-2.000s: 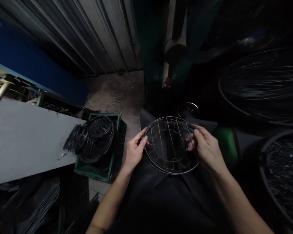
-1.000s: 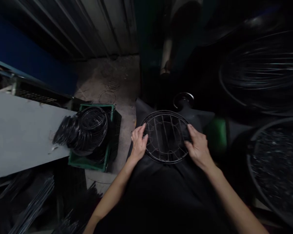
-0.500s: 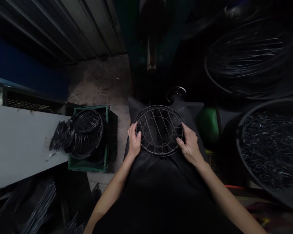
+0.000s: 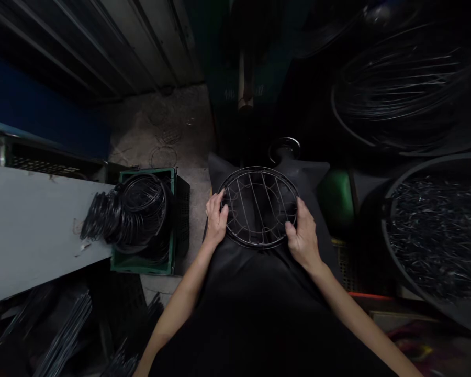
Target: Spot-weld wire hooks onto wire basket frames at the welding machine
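Observation:
A round wire rack with several crossbars and a ring of bent wire loops lies over the dark cloth on my lap. My left hand grips its left rim, thumb on the near side and fingers around the outer edge. On the opposite rim, my right hand closes with its thumb over the edge and fingers along the outside. Beyond the rack stands a small shiny metal ring.
A green crate on my left holds black wire rings, some spilling onto a pale board. To my right, a large tub contains small bent wire pieces. Behind it lies coiled wire.
The wire rack has turned slightly between my hands, its crossbars now at a different slant. My right fingers have shifted a little along the rim.

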The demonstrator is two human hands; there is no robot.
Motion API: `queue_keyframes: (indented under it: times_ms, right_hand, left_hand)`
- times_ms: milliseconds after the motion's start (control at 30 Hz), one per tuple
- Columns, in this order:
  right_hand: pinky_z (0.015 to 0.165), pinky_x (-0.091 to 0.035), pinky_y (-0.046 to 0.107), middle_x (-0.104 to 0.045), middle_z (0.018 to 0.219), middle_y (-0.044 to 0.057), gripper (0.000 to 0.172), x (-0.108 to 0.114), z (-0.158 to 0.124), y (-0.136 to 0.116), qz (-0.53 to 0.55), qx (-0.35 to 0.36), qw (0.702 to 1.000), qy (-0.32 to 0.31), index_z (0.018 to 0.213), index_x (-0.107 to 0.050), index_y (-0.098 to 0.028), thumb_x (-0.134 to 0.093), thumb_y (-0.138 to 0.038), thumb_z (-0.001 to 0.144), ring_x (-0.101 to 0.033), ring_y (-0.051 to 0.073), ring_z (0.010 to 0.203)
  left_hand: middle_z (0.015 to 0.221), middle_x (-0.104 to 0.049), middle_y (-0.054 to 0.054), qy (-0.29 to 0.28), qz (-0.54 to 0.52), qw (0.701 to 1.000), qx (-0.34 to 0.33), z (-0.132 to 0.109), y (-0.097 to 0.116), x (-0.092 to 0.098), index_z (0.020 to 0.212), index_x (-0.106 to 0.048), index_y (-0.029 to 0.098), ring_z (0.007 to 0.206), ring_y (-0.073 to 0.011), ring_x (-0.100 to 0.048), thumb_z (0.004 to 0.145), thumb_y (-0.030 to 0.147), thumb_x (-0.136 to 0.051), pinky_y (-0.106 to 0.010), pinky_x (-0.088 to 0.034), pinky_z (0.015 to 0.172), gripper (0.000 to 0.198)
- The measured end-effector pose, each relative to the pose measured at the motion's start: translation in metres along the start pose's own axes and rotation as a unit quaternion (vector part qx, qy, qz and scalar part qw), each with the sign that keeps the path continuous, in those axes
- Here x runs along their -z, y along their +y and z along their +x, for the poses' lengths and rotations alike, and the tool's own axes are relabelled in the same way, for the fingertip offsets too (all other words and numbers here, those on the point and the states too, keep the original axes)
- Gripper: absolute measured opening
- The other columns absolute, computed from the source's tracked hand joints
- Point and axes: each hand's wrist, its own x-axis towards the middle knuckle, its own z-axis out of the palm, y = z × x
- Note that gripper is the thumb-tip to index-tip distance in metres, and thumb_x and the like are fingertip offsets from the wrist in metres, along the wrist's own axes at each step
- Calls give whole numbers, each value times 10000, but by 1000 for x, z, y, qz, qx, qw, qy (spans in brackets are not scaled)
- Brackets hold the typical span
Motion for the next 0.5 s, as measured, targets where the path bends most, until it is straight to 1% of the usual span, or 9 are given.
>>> queue_keyframes:
  times_ms: [133, 267, 400, 500]
  right_hand:
    - [1076, -289, 494, -253, 1491, 100, 603, -3, -6, -6, 2, -26, 1000, 12, 1482, -106, -211, -308, -367, 936, -244, 260, 1367]
    - [1075, -280, 518, -246, 1493, 100, 605, -5, -11, -10, 10, -40, 999, 10, 1484, -91, -213, -300, -363, 937, -229, 266, 1372]
    - [1073, -252, 556, -238, 1493, 115, 608, -10, -16, -10, 20, -60, 998, 16, 1484, -95, -200, -287, -373, 934, -211, 285, 1376]
    - [1067, -239, 576, -241, 1489, 128, 615, -13, -19, -10, 32, -69, 997, 15, 1483, -108, -193, -285, -403, 932, -207, 297, 1376]
  left_hand:
    - [1325, -480, -60, -21, 16, 1000, 9, 5, -1, 3, 1378, -338, 287, 1299, -208, -336, 934, 407, -307, -444, -252, 1095, 461]
    - [1316, -472, -67, -26, 7, 1000, 10, 5, -3, 2, 1376, -343, 276, 1299, -200, -326, 932, 415, -306, -436, -250, 1098, 466]
    - [1344, -446, -60, -47, -1, 999, 8, 6, -8, 3, 1368, -357, 278, 1301, -201, -309, 928, 432, -318, -426, -246, 1101, 468]
    - [1336, -454, -54, -57, -8, 998, 1, 8, -11, 4, 1375, -347, 280, 1299, -205, -299, 925, 440, -329, -424, -236, 1106, 478]
